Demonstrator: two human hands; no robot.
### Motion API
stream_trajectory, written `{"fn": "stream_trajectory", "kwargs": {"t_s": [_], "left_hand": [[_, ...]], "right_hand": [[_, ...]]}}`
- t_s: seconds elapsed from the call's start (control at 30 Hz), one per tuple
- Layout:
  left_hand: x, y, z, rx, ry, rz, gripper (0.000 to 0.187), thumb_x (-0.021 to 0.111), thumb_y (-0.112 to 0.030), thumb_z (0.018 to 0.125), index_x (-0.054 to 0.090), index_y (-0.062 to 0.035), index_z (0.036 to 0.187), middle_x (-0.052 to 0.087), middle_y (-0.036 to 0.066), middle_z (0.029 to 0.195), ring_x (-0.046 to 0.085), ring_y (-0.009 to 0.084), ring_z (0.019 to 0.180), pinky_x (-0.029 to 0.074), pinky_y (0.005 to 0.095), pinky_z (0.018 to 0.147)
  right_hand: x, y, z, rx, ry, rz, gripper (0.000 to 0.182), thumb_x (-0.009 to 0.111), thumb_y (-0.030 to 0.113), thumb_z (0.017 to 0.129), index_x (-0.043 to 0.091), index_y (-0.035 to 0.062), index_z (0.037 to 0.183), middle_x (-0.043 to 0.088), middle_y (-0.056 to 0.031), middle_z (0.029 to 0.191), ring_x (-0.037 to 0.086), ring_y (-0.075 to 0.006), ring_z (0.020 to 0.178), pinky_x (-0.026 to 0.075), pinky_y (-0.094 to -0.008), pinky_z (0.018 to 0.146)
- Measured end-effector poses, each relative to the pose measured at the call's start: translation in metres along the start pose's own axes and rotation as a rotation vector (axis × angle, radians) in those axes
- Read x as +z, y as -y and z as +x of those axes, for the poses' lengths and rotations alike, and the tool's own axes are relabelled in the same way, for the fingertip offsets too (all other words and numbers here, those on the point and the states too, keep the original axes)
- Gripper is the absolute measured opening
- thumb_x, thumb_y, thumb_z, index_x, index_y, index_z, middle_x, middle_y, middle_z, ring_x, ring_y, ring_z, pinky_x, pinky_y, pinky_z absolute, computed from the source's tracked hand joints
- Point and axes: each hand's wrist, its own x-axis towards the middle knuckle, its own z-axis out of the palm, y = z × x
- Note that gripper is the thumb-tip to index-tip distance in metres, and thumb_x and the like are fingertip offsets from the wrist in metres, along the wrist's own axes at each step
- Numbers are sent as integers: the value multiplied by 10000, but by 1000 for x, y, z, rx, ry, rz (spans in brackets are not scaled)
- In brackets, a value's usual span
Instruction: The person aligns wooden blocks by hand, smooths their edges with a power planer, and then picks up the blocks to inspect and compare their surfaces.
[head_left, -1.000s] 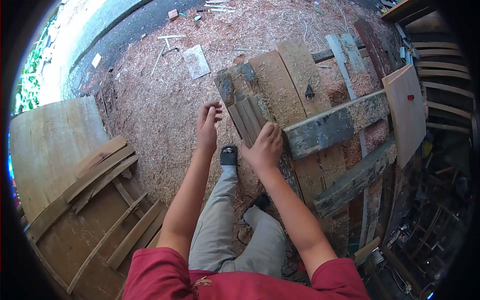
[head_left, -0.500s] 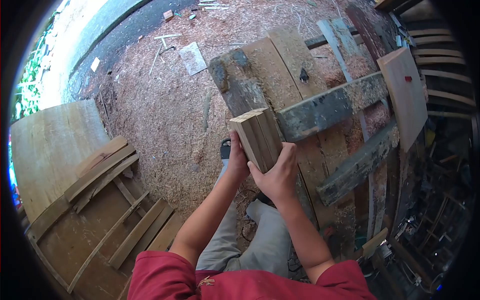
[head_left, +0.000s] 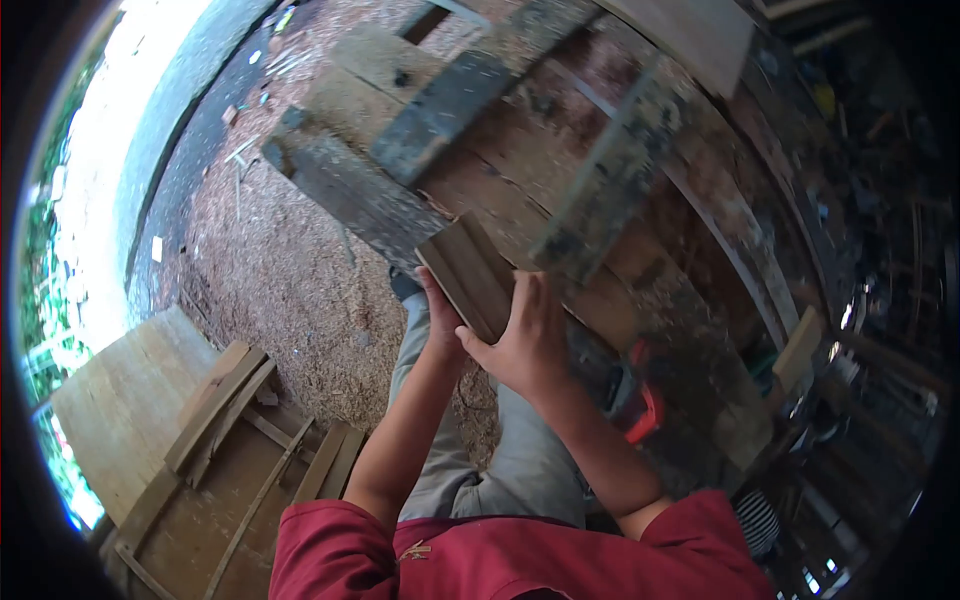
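A small bundle of wooden blocks (head_left: pixel 468 275), pressed side by side, is held between both hands in front of my legs. My left hand (head_left: pixel 443 312) supports its left side, with the thumb along the edge. Around the right side and near end wraps my right hand (head_left: pixel 524 335), its thumb reaching across the lower end. The blocks are tilted, their far end pointing up and to the left. Just beyond them lies the worn grey plank (head_left: pixel 370 210) of the workbench. The undersides of the blocks and some of my fingers are hidden.
Thick weathered beams (head_left: pixel 600 190) lie across the sawdust-covered bench. A red-handled tool (head_left: pixel 648 405) is to the right of my right forearm. At lower left, wood strips (head_left: pixel 215 405) rest by a plywood sheet (head_left: pixel 130 380). Sawdust covers the floor (head_left: pixel 290 270).
My view has turned to the right, so the bench fills more of it and the red-handled tool shows. The block bundle has tipped further left, still in both hands.
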Motion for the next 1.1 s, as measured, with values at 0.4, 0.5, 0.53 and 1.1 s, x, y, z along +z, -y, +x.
{"fn": "stream_trajectory", "kwargs": {"t_s": [0.4,0.5,0.53,1.1], "left_hand": [[23,151,-57,-179,-79,-187,862,479,-860,948,626,-108,1345,687,150,1210,698,343,1068,618,509,884],[11,162,-65,-207,-55,-197,810,505,-816,964,633,-112,1344,693,142,1214,707,343,1051,624,514,871],[8,163,-68,-202,-69,-198,785,513,-796,972,638,-112,1339,697,140,1207,710,342,1046,624,516,871],[-107,23,-130,154,-441,-152,1018,376,-961,894,619,-118,1411,723,150,1231,736,315,1068,646,501,884]], "right_hand": [[-92,-178,-269,579,-389,-75,667,847,276,888,525,3,1405,555,-247,1348,602,-414,1192,497,-519,1013],[-57,-215,-288,598,-440,13,612,837,247,907,536,-2,1379,592,-211,1293,633,-364,1132,521,-474,981],[-43,-223,-288,585,-476,61,580,831,235,920,542,-4,1363,622,-184,1250,654,-328,1093,536,-443,961],[-67,-164,-219,681,-4,417,248,771,161,865,738,-18,1033,761,-104,902,721,-205,824,564,-376,795]]}}
